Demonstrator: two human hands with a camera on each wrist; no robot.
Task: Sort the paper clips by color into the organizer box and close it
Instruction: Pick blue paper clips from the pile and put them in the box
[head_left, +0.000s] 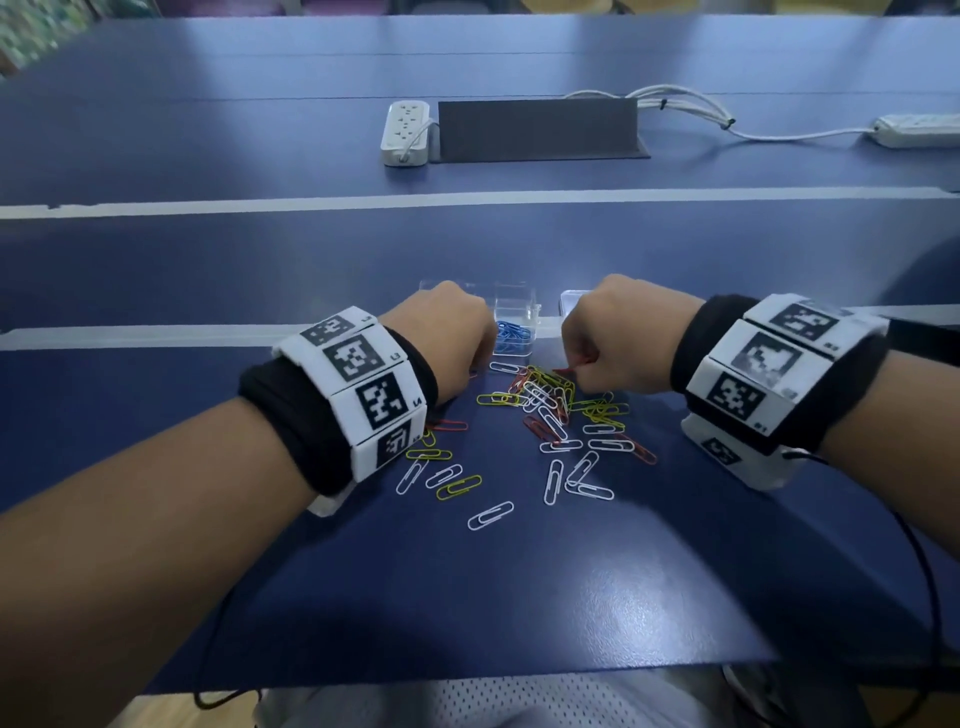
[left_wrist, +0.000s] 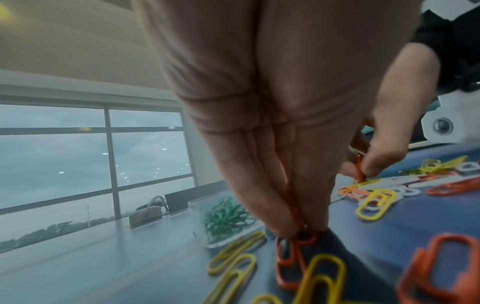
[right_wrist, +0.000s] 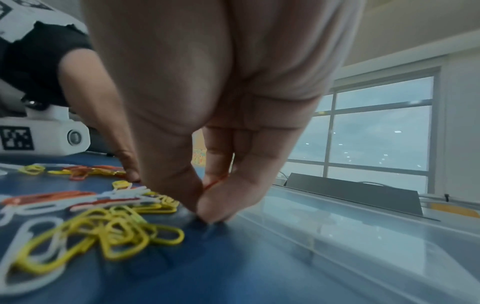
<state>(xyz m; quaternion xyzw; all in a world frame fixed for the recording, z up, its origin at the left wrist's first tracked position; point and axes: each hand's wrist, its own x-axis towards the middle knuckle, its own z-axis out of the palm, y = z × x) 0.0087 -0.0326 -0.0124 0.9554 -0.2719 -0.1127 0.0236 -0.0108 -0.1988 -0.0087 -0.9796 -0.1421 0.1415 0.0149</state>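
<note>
Underneath, a glossy dark blue tabletop (head_left: 208, 270), smooth enough to mirror the ceiling light, crossed by pale tape strips (head_left: 311, 205) running left to right. Farther back, a white plastic power strip (head_left: 405, 132) just beside a matt dark grey wedge-shaped panel (head_left: 537, 130), with white cables (head_left: 691, 106) trailing right toward a second white power strip (head_left: 914, 130). Beyond, in the wrist views, tall metal-framed windows (left_wrist: 64, 154) full of grey overcast sky, under a plain pale ceiling.

At the near middle of the tabletop, by the nearest tape strip, a small clear hard-plastic organizer box (head_left: 511, 312) with square compartments: blue coated-wire paper clips (head_left: 511, 335) in one, green paper clips (left_wrist: 226, 218) in another, nearer the left hand. Just in front of it, a loose tangle of yellow, white and red paper clips (head_left: 550, 400), thin looped wire with a shiny coloured coating, thinning into single clips toward the near edge.

Left hand (head_left: 441, 332) knuckles-up at the box's left, fingers and thumb pressed together around several orange-red clips (left_wrist: 293, 216), tips down on the tabletop. Right hand (head_left: 618, 332) likewise curled, at the box's right end, thumb and forefinger pinching one thin red wire clip (head_left: 574, 369) above the heap's far edge. Just beside those fingertips, a flat clear plastic panel (right_wrist: 363, 236); lid or tray, cannot tell. On both wrists, black fabric cuffs carrying white blocky bands (head_left: 358, 384) printed with black square markers.
</note>
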